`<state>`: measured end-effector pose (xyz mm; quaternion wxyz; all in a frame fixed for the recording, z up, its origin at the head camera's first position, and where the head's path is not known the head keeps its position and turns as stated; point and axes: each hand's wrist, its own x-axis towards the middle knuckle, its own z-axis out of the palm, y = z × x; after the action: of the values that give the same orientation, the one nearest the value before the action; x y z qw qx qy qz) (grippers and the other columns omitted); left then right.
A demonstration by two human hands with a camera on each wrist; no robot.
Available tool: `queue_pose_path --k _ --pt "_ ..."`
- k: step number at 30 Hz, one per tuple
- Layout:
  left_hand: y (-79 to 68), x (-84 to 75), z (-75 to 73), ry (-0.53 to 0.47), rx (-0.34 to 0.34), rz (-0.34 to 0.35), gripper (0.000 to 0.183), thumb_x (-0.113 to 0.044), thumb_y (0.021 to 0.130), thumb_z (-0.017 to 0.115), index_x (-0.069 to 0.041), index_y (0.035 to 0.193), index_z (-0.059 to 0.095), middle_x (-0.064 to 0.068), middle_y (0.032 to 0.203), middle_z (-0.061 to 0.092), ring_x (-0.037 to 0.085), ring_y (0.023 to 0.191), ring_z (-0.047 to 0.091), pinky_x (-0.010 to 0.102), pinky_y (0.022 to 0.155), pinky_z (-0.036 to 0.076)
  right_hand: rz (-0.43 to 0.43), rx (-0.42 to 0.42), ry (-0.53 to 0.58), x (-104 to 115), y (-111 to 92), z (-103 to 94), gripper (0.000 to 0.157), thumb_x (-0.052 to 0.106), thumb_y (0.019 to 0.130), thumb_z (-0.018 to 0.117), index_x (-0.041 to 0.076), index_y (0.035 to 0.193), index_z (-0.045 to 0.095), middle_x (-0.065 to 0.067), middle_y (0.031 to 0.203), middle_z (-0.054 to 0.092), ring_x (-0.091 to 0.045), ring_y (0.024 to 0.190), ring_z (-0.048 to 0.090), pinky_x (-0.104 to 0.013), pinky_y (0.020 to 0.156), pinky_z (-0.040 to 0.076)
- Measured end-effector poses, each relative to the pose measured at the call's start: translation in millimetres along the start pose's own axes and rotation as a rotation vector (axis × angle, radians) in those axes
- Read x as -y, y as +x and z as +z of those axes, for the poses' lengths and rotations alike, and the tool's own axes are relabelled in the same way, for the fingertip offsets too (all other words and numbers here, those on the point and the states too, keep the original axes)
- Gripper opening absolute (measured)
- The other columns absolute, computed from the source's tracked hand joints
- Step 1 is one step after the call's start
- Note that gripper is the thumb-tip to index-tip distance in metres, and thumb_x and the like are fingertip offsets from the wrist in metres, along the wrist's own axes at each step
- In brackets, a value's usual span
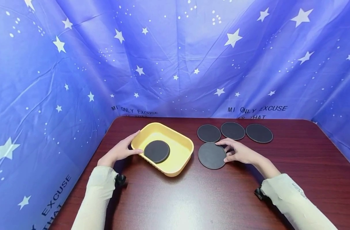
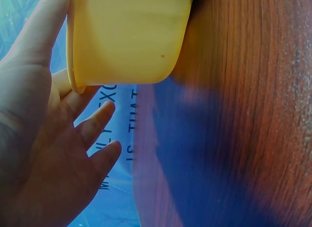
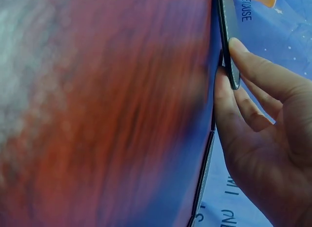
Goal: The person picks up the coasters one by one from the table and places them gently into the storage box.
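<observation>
My left hand [image 1: 120,150] holds the left end of a yellow rectangular basin [image 1: 182,145], its thumb at the rim. The left wrist view shows the hand's lower fingers spread free beside the basin wall [image 2: 126,37]. Inside the basin a round black coaster [image 1: 157,151] lies flat toward the near left side. To the basin's right, my right hand [image 1: 241,153] pinches another black coaster [image 1: 211,156] by its right edge. Seen edge-on in the right wrist view, this coaster [image 3: 231,37] sits between thumb and fingers, raised off the table.
Three more black coasters lie in a row along the table's back: a left one [image 1: 209,133], a middle one [image 1: 233,131] and a right one [image 1: 259,133]. A blue star-patterned curtain [image 1: 178,60] surrounds the dark red wooden table [image 1: 169,204].
</observation>
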<state>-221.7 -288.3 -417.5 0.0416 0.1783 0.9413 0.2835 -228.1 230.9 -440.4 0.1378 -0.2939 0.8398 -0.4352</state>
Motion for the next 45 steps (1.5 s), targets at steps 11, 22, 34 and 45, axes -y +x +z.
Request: queue_pose_path --k 11,22,34,45 --pt "1.0 -0.1 0.1 -0.001 0.002 -0.008 0.093 -0.040 0.086 0.076 -0.010 0.158 0.026 0.018 0.163 0.030 0.039 0.149 0.030 0.057 0.121 0.027 0.003 -0.039 0.050 -5.2 -1.6 -5.2 0.058 0.004 0.085 0.075 -0.004 0.138 0.053 -0.022 0.116 0.062 -0.010 0.099 0.064 -0.018 0.084 0.052" --pt "-0.2 -1.5 -0.5 -0.005 0.000 -0.009 0.093 -0.040 0.086 0.076 -0.009 0.158 0.027 0.018 0.162 0.031 0.040 0.149 0.030 0.057 0.121 0.028 -0.026 -0.043 0.171 -8.9 -2.9 -6.6 0.053 0.004 0.089 0.071 -0.009 0.136 0.052 -0.018 0.111 0.063 -0.009 0.096 0.066 -0.017 0.079 0.054" --pt "-0.2 -1.1 -0.2 -0.003 0.002 -0.019 0.093 -0.041 0.086 0.076 -0.010 0.158 0.027 0.017 0.163 0.030 0.039 0.149 0.029 0.058 0.120 0.028 0.068 -0.062 0.300 -7.9 -4.5 -6.5 0.054 0.005 0.091 0.068 -0.006 0.141 0.050 -0.007 0.113 0.059 -0.001 0.098 0.062 -0.021 0.083 0.059" --pt "0.3 -1.0 -0.2 -0.014 0.004 -0.025 0.094 -0.041 0.086 0.076 -0.011 0.159 0.026 0.015 0.164 0.029 0.038 0.150 0.029 0.057 0.121 0.027 0.084 -0.070 0.420 -6.3 -3.5 -8.4 0.056 0.004 0.093 0.067 -0.008 0.143 0.045 0.000 0.112 0.061 -0.001 0.096 0.065 -0.026 0.087 0.060"
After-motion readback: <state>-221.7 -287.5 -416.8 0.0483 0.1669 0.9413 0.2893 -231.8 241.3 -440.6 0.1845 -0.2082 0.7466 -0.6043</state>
